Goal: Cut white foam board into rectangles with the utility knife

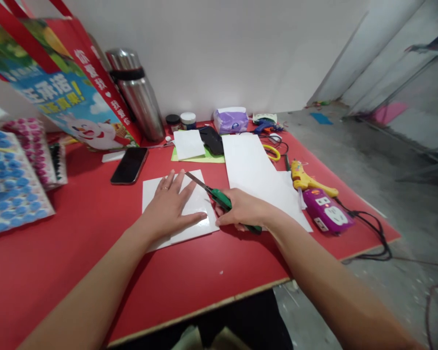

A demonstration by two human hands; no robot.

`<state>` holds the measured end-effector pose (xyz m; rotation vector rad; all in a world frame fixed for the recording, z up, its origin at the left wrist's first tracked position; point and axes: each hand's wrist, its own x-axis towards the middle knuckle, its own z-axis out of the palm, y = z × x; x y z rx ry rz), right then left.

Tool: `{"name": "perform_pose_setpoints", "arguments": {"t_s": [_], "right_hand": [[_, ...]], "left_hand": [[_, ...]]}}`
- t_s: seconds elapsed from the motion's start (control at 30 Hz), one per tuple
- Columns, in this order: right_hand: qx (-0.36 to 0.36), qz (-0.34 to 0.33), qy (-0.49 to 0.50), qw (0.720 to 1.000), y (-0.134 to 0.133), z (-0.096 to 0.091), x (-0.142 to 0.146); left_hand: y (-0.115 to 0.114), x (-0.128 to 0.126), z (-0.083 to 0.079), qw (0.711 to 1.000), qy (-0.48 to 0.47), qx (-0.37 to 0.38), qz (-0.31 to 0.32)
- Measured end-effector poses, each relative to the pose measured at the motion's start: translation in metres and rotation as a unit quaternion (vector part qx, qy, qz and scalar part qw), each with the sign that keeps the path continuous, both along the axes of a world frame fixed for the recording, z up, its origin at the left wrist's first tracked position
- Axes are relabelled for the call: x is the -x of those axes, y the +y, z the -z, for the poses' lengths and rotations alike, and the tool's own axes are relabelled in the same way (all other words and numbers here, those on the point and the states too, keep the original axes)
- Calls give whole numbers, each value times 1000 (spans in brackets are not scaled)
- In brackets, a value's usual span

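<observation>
My left hand [173, 206] lies flat with its fingers spread on white board pieces [193, 236], one overlapping another, and a ring shows on one finger. My right hand [241, 209] is wrapped round a green utility knife [221, 198]. Its long blade is out and points up and to the left, the tip close to my left fingertips. The blade lies over the upper part of the white board; whether it touches the surface I cannot tell. Right of the knife, larger white boards [246, 163] lie partly behind my right hand.
Along the back stand a gift bag [95, 104], a steel flask [140, 97], small jars [188, 121] and a purple tissue pack [230, 120]. A phone [129, 166] lies left. On the right are a yellow glue gun [310, 181] and a purple power strip [327, 211] with cables.
</observation>
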<state>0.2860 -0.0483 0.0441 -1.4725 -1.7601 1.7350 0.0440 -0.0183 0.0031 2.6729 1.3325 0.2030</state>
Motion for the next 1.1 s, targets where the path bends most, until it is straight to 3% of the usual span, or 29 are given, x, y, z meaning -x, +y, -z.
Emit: {"name": "perform_pose_setpoints", "arguments": {"t_s": [0.87,1.1], "right_hand": [[-16,7,1,1000,0,0,2],[9,61,30,998,-5,1,-2]], "left_hand": [[-4,-7,2,999,-3,-9,-40],[-5,-7,0,999,-7,-10,-42]]}}
